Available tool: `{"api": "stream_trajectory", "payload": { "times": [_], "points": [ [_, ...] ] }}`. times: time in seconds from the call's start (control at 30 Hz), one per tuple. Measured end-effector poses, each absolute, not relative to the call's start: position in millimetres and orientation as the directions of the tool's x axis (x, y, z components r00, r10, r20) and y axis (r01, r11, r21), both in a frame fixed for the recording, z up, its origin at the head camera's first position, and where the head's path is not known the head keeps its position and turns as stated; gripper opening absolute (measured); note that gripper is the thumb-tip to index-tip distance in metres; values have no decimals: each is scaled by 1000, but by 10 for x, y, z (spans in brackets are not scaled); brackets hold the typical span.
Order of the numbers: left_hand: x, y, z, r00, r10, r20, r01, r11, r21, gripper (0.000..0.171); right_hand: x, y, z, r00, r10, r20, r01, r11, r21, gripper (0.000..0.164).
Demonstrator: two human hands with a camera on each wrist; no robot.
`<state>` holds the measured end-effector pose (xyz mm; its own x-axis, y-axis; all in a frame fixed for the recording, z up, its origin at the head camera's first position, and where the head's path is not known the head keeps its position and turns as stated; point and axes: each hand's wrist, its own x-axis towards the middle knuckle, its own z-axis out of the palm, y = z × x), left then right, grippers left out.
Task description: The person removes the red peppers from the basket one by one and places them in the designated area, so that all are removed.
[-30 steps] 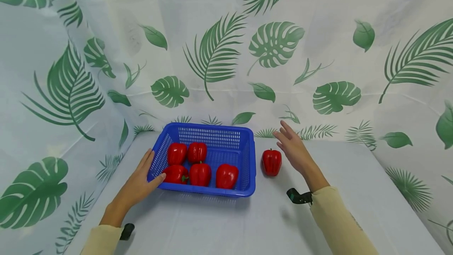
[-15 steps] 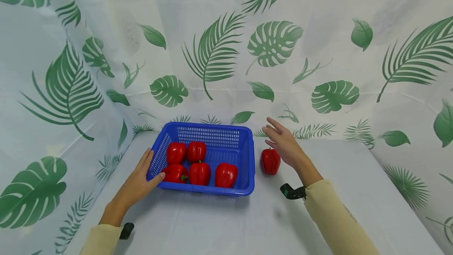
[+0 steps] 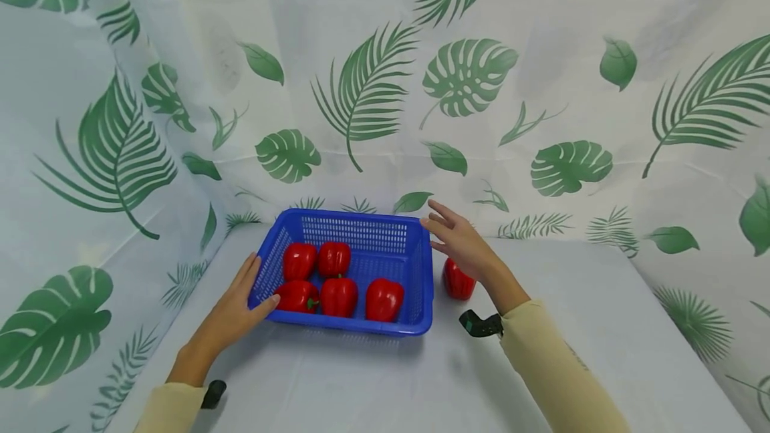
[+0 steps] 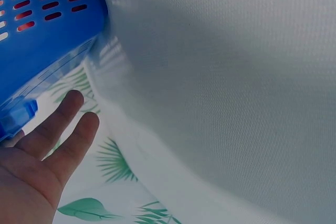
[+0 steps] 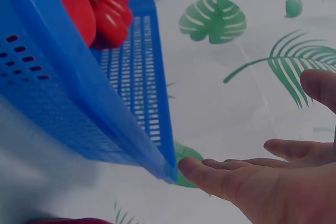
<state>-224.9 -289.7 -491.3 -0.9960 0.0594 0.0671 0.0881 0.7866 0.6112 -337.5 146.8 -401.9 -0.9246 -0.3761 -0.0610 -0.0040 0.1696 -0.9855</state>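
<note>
A blue perforated plastic basket (image 3: pixel 361 327) stands on the table with several red bell peppers (image 3: pixel 338 297) in it. My left hand (image 3: pixel 231 313) lies along its left side, fingers straight outside the wall and thumb at the front rim. In the left wrist view, two extended fingers (image 4: pixel 71 145) show near the basket's outer side. At the basket's back right corner is my right hand (image 3: pixel 460 242), fingers spread and holding nothing. Its fingertips come very close to the corner in the right wrist view; contact is unclear. One bell pepper (image 3: pixel 458 280) sits outside the basket, partly covered by the right hand.
A white cloth covers the table (image 3: pixel 337 386). White sheets (image 3: pixel 385 105) printed with green leaves hang behind and at both sides. The basket stands near the back sheet. Dark wrist-worn devices (image 3: pixel 480 323) show below both hands.
My right hand has moved left, from beside the loose bell pepper to the basket's back right corner, now passing over part of that pepper. The left hand and basket stay in place.
</note>
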Motion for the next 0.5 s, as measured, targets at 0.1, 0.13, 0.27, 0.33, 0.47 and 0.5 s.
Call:
{"api": "stream_trajectory", "payload": {
  "times": [0.1,0.13,0.27,0.33,0.47,0.5],
  "points": [
    [-2240,-2904,-4914,-996,55,65,83,789,608,104,-3370,1403,-4023,-909,-412,-67,-7,176,-984,77],
    [-2241,-2905,-4913,-996,54,65,83,790,607,104,-3369,1382,-4022,-904,-422,-69,-9,180,-984,76],
    [-2250,-2898,-4899,-996,52,68,82,795,602,103,-3356,1311,-4006,-896,-436,-86,1,190,-982,77],
    [-2249,-2892,-4898,-997,51,66,80,796,600,103,-3348,1279,-4003,-892,-442,-92,8,189,-982,76],
    [-2247,-2890,-4907,-997,49,66,79,794,603,103,-3351,1213,-4016,-884,-456,-103,19,185,-983,76],
    [-2247,-2891,-4912,-997,49,66,79,794,603,103,-3353,1195,-4019,-884,-455,-111,24,192,-981,76]
  ]
}}
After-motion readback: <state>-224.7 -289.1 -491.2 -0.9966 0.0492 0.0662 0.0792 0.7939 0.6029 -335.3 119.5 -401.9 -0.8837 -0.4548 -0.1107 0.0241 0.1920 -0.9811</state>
